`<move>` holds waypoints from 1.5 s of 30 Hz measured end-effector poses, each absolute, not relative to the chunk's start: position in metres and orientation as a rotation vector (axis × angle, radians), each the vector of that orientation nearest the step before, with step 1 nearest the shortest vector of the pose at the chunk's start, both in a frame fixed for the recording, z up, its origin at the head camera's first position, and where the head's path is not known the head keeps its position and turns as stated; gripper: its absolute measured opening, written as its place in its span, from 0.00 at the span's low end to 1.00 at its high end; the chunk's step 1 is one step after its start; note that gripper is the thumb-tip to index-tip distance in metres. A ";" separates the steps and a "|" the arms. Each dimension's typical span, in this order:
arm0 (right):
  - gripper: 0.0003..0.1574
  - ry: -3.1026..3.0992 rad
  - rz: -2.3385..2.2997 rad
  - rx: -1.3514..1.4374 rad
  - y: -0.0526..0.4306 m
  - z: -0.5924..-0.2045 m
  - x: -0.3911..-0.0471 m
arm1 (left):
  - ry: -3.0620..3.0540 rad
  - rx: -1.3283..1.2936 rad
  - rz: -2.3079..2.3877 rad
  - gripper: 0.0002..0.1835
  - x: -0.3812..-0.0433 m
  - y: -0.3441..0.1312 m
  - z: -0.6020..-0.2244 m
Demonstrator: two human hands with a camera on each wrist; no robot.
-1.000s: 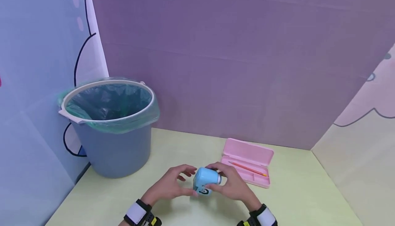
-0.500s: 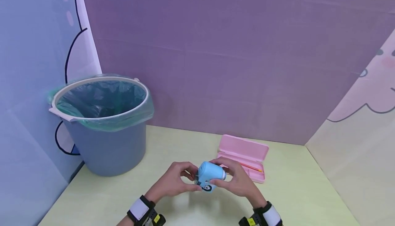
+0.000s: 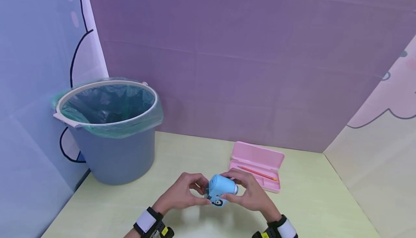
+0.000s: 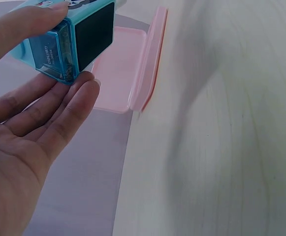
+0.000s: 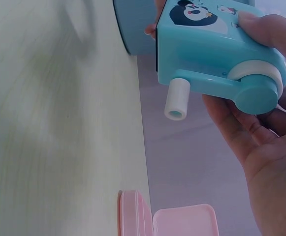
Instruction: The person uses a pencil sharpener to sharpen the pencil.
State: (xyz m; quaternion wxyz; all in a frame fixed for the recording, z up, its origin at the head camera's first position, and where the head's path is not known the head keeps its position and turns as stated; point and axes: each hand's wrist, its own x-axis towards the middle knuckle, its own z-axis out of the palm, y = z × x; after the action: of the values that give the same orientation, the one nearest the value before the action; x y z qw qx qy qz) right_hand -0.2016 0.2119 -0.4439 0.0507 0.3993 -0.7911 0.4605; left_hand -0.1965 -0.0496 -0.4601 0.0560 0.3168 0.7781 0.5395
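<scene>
Both hands hold a light blue crank pencil sharpener with a panda print above the table. The right hand grips its body near the crank end, thumb on the printed side; in the right wrist view a white knob tips the crank arm. At the other end, the left hand pinches around the clear blue shavings drawer, thumb on one side and fingertips on the other. Dark bits show inside that drawer. The sharpener's dark base faces sideways in the left wrist view.
Behind the right hand lies an open pink pencil case with a red pencil in it. A grey-blue bucket lined with a green bag stands at the left. A purple cloth wall closes the back of the pale table.
The left hand's fingers have closed in on the drawer end of the sharpener. Both hands and the sharpener have shifted slightly right in the view, which has also moved a little.
</scene>
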 end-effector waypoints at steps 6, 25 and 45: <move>0.29 -2.421 1.395 1.215 0.210 -0.443 -0.200 | 2.345 0.971 1.656 0.21 -0.196 -0.051 -0.463; 0.28 -2.405 1.379 1.239 0.199 -0.413 -0.182 | 2.329 0.956 1.684 0.21 -0.196 -0.054 -0.463; 0.28 -2.387 1.375 1.263 0.198 -0.414 -0.185 | 2.371 0.904 1.693 0.22 -0.191 -0.061 -0.465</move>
State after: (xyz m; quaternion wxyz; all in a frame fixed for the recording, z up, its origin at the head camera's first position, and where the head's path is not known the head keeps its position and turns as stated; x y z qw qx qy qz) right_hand -0.1849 0.1982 -0.4143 0.0557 0.4162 -0.7865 0.4529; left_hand -0.1914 -0.0613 -0.4645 0.0457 0.2961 0.7764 0.5545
